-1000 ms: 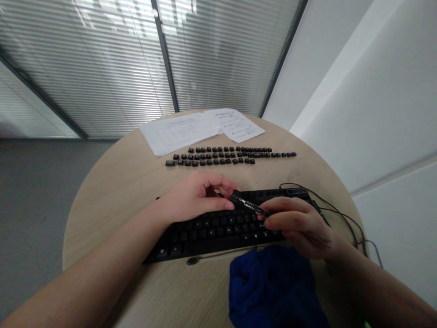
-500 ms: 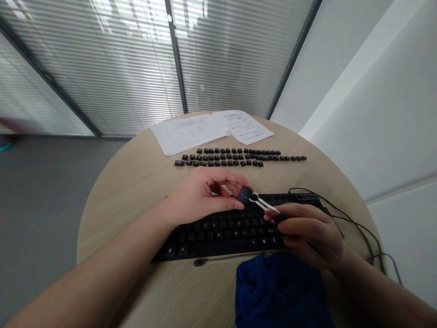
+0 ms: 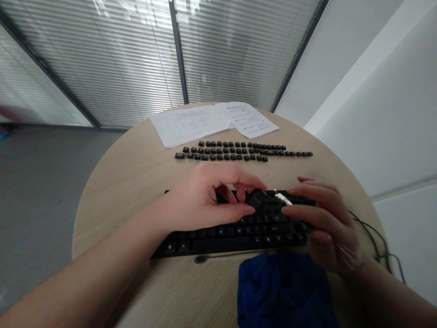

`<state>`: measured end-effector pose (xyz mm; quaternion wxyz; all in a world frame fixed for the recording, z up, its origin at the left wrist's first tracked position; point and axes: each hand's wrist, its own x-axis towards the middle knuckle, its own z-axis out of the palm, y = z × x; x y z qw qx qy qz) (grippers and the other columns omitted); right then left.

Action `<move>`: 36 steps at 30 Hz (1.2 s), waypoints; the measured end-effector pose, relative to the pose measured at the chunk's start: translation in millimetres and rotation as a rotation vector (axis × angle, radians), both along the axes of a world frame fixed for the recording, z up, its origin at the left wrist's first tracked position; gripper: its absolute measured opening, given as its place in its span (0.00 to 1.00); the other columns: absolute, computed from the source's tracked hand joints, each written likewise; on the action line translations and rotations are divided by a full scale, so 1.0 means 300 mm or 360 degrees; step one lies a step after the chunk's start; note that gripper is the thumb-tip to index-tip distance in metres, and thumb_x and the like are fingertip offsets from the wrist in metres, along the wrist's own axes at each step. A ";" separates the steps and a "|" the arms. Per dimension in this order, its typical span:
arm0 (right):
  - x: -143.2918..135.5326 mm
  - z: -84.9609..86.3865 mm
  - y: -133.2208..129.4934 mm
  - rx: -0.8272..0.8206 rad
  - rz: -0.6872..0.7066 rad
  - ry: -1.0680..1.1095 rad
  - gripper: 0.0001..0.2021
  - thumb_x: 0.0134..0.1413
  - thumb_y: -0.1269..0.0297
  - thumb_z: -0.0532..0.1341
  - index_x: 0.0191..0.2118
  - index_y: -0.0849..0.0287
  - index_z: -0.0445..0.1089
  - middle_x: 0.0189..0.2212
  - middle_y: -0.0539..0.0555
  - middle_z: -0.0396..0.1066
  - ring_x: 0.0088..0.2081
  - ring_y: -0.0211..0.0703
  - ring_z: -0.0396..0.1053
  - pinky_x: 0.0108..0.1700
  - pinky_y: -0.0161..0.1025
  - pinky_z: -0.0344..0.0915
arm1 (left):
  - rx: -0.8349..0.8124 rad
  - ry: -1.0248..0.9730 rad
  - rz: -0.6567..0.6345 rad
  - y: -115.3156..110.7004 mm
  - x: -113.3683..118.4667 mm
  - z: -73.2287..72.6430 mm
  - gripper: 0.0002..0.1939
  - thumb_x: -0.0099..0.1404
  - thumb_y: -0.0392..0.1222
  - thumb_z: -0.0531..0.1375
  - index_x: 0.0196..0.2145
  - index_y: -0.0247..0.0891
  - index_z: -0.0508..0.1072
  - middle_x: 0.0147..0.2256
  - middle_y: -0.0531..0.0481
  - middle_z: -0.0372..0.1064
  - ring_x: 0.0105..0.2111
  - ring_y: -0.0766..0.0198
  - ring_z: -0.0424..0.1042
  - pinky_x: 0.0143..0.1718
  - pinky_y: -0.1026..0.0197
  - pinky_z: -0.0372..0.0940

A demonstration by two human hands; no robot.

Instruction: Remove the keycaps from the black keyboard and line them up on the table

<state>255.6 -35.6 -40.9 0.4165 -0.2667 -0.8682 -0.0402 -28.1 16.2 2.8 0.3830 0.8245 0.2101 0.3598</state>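
My left hand (image 3: 211, 198) is closed over the upper keyboard, pinching a large black keycap (image 3: 257, 199) between thumb and fingers. To its right, my right hand (image 3: 324, 223) grips a pale wire keycap puller (image 3: 283, 199) between thumb and fingertips; its tip stands apart from the keycap. Most of the puller is hidden or blurred. Under both hands lies a black keyboard (image 3: 221, 243), with many keys in its lower rows and darker gaps at the right.
Loose black keycaps (image 3: 218, 157) lie in three rows beyond the keyboard. Printed papers (image 3: 194, 123) rest at the table's far edge. A blue cloth (image 3: 283, 291) sits in front of the keyboard, and black cables (image 3: 372, 232) run off the right side.
The puller's wire tip has come away from the keycap. My right hand has moved right and turned, while my left hand has shifted slightly right with the keycap.
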 end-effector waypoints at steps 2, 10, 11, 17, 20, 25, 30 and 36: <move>-0.021 0.013 -0.004 0.0070 0.0062 -0.0040 0.15 0.73 0.66 0.51 0.52 0.62 0.74 0.46 0.62 0.73 0.49 0.55 0.73 0.61 0.64 0.68 | -0.0003 -0.0002 -0.0074 -0.004 0.005 -0.001 0.15 0.64 0.33 0.67 0.49 0.39 0.82 0.38 0.49 0.80 0.34 0.65 0.78 0.31 0.67 0.73; -0.087 0.051 -0.041 -0.0071 -0.0149 0.0114 0.11 0.67 0.71 0.63 0.53 0.59 0.71 0.32 0.50 0.71 0.28 0.38 0.68 0.28 0.36 0.70 | -0.0030 0.0042 -0.0295 -0.027 0.050 -0.018 0.17 0.69 0.31 0.61 0.53 0.40 0.81 0.42 0.46 0.81 0.35 0.65 0.80 0.34 0.66 0.74; -0.090 0.055 -0.045 -0.0120 -0.0183 0.0143 0.10 0.67 0.68 0.65 0.52 0.58 0.71 0.32 0.50 0.72 0.28 0.37 0.69 0.28 0.34 0.70 | -0.0010 0.0036 -0.0301 -0.030 0.054 -0.019 0.17 0.70 0.31 0.61 0.53 0.40 0.81 0.43 0.46 0.82 0.37 0.64 0.81 0.35 0.65 0.75; -0.084 0.070 -0.047 -0.0246 -0.0199 0.0230 0.11 0.64 0.62 0.69 0.48 0.58 0.74 0.36 0.55 0.79 0.31 0.38 0.76 0.32 0.34 0.77 | 0.0201 -0.0006 -0.0178 -0.046 0.062 -0.016 0.15 0.71 0.30 0.61 0.53 0.41 0.80 0.47 0.48 0.83 0.44 0.63 0.83 0.45 0.65 0.76; -0.084 0.070 -0.040 -0.0232 -0.0156 0.0207 0.09 0.62 0.64 0.71 0.47 0.58 0.76 0.37 0.55 0.81 0.33 0.41 0.79 0.33 0.35 0.79 | 0.0282 -0.0017 -0.0121 -0.052 0.067 -0.018 0.14 0.72 0.30 0.61 0.52 0.40 0.79 0.46 0.49 0.83 0.42 0.66 0.83 0.44 0.67 0.75; -0.090 0.076 -0.043 -0.0299 -0.0132 0.0208 0.08 0.61 0.69 0.69 0.46 0.55 0.80 0.36 0.55 0.83 0.32 0.43 0.80 0.33 0.37 0.81 | 0.0442 0.0035 -0.0136 -0.052 0.065 -0.037 0.13 0.74 0.32 0.58 0.51 0.44 0.78 0.47 0.47 0.83 0.43 0.63 0.82 0.44 0.64 0.77; -0.089 0.078 -0.047 -0.0333 -0.0117 0.0206 0.09 0.62 0.70 0.68 0.47 0.55 0.80 0.37 0.56 0.83 0.32 0.43 0.81 0.33 0.37 0.81 | 0.0568 0.0175 -0.0106 -0.051 0.045 -0.052 0.11 0.73 0.38 0.59 0.49 0.48 0.78 0.52 0.46 0.81 0.44 0.59 0.82 0.47 0.58 0.77; -0.097 0.067 -0.029 -0.0332 -0.0080 0.0260 0.06 0.62 0.69 0.69 0.44 0.59 0.80 0.35 0.56 0.83 0.32 0.41 0.80 0.34 0.35 0.80 | 0.0519 0.0231 -0.0027 -0.062 0.057 -0.045 0.08 0.74 0.36 0.57 0.43 0.45 0.76 0.45 0.47 0.82 0.41 0.61 0.81 0.44 0.61 0.76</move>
